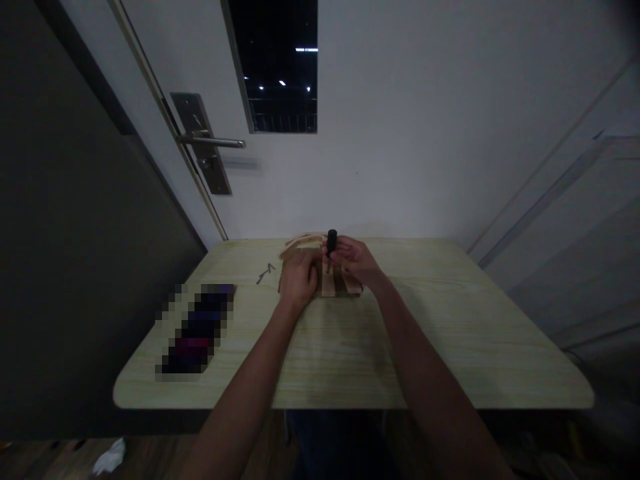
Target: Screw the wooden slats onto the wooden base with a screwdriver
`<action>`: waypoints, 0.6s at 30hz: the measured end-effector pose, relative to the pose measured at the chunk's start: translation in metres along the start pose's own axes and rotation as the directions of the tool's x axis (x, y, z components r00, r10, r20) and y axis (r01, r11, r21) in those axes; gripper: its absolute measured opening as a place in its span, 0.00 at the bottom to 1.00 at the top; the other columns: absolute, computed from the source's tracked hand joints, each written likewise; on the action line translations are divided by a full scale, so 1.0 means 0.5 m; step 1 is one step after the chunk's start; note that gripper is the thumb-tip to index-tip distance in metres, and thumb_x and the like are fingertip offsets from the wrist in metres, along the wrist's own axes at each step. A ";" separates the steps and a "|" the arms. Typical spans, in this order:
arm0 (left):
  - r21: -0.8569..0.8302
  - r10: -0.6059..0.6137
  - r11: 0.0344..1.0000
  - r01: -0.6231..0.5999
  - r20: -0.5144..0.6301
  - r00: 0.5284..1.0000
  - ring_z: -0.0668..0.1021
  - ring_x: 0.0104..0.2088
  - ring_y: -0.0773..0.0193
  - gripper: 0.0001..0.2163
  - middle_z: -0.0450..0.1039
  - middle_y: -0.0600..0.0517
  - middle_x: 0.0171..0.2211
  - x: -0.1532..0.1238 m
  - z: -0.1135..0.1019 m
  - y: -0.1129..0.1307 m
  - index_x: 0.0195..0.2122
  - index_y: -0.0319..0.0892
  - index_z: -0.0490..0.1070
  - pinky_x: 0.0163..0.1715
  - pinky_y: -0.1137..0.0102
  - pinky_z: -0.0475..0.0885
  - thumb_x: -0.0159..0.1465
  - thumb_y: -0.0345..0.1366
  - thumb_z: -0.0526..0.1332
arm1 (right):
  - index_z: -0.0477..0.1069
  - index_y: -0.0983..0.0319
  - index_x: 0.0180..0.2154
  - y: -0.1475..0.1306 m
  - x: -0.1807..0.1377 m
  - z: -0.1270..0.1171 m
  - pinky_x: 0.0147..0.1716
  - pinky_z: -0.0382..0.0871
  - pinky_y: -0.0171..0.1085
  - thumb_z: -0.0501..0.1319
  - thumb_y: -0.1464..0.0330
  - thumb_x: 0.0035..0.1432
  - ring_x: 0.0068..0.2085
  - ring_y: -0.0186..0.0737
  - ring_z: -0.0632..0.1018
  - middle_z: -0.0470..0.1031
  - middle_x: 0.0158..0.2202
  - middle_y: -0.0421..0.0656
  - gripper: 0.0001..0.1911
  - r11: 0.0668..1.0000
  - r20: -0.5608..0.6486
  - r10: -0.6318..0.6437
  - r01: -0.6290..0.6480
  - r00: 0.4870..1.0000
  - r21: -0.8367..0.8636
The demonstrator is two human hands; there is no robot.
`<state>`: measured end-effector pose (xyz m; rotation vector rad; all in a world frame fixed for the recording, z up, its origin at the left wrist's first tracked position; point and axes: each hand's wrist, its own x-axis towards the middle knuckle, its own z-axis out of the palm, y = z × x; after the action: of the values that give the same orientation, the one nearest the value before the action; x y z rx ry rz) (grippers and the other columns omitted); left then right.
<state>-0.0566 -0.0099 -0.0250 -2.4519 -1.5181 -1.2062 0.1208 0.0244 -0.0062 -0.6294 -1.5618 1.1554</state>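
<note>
Slatted wooden piece [328, 285] on tabletop [475, 320], partly hidden.
Right hand [356, 259]: fingers around upright screwdriver [332, 240]; left hand [299, 277] on piece, finger grip unconfirmed. Object [200, 330] at left pixelated; white door [400, 133] behind.

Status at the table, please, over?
Left hand on the wood. Right hand gripping screwdriver, roughly upright over the wood. Small dark bits lie apart, leftward.

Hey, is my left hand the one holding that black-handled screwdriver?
No, the right hand grips the black-handled screwdriver, while the left hand rests at the wooden piece.
</note>
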 end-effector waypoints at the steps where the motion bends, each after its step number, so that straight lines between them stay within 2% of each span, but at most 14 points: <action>1: -0.004 -0.014 1.000 0.014 -0.009 1.000 0.78 0.48 0.51 0.17 0.79 0.44 0.44 0.000 0.000 -0.001 0.49 0.41 0.74 0.50 0.55 0.75 0.62 0.28 0.52 | 0.76 0.59 0.42 -0.002 0.000 -0.001 0.45 0.79 0.45 0.75 0.56 0.47 0.40 0.42 0.83 0.82 0.40 0.45 0.22 1.000 -0.007 0.009 -0.009 1.000 -0.013; 5: -0.022 -0.033 0.999 0.033 -0.004 0.999 0.78 0.47 0.51 0.14 0.78 0.45 0.42 0.001 0.001 0.001 0.43 0.42 0.75 0.50 0.55 0.75 0.61 0.28 0.53 | 0.75 0.59 0.39 -0.002 0.000 0.001 0.42 0.79 0.44 0.76 0.59 0.44 0.37 0.41 0.82 0.81 0.38 0.43 0.22 0.998 -0.044 0.005 -0.008 0.999 -0.058; 8: -0.070 -0.034 0.997 0.033 -0.023 0.999 0.79 0.45 0.51 0.13 0.78 0.45 0.39 0.003 0.001 0.003 0.41 0.42 0.75 0.49 0.54 0.75 0.60 0.28 0.54 | 0.74 0.58 0.41 0.001 0.000 0.005 0.40 0.79 0.42 0.76 0.59 0.44 0.36 0.39 0.81 0.80 0.39 0.42 0.23 0.998 -0.059 -0.016 0.013 0.998 -0.058; 11: -0.238 -0.016 0.971 -0.011 -0.108 0.994 0.79 0.45 0.54 0.14 0.79 0.47 0.40 0.003 -0.005 0.003 0.41 0.43 0.75 0.51 0.56 0.75 0.58 0.28 0.54 | 0.72 0.56 0.48 0.002 -0.003 0.005 0.40 0.79 0.42 0.76 0.60 0.45 0.35 0.38 0.80 0.79 0.40 0.41 0.29 0.999 -0.045 -0.006 0.003 0.999 -0.051; 14: -0.387 -0.078 0.922 -0.021 -0.237 0.968 0.80 0.46 0.56 0.13 0.80 0.48 0.42 0.003 -0.021 -0.002 0.41 0.43 0.74 0.51 0.59 0.76 0.58 0.29 0.54 | 0.70 0.54 0.55 -0.003 -0.007 0.002 0.42 0.79 0.42 0.74 0.60 0.49 0.39 0.39 0.81 0.78 0.48 0.44 0.32 0.999 -0.014 -0.006 0.005 1.000 -0.048; 16: -0.373 -0.107 0.928 0.007 -0.250 0.962 0.80 0.46 0.56 0.12 0.80 0.48 0.43 0.003 -0.036 -0.008 0.41 0.43 0.74 0.50 0.59 0.76 0.61 0.31 0.54 | 0.67 0.52 0.59 -0.009 -0.010 0.001 0.44 0.79 0.43 0.72 0.59 0.53 0.42 0.40 0.81 0.77 0.51 0.45 0.33 0.999 0.016 -0.017 0.018 1.000 -0.047; 18: -0.240 -0.036 0.971 -0.003 -0.155 0.987 0.80 0.48 0.53 0.12 0.80 0.46 0.45 0.004 -0.047 -0.016 0.44 0.42 0.75 0.52 0.55 0.75 0.63 0.33 0.54 | 0.62 0.51 0.63 -0.016 -0.013 0.001 0.46 0.79 0.43 0.71 0.59 0.55 0.42 0.40 0.81 0.78 0.49 0.44 0.37 0.998 0.036 -0.030 0.032 0.999 -0.049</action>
<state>-0.0763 -0.0134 -0.0100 -2.4121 -1.4290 -1.6339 0.1239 0.0156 -0.0019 -0.6182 -1.6295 1.1127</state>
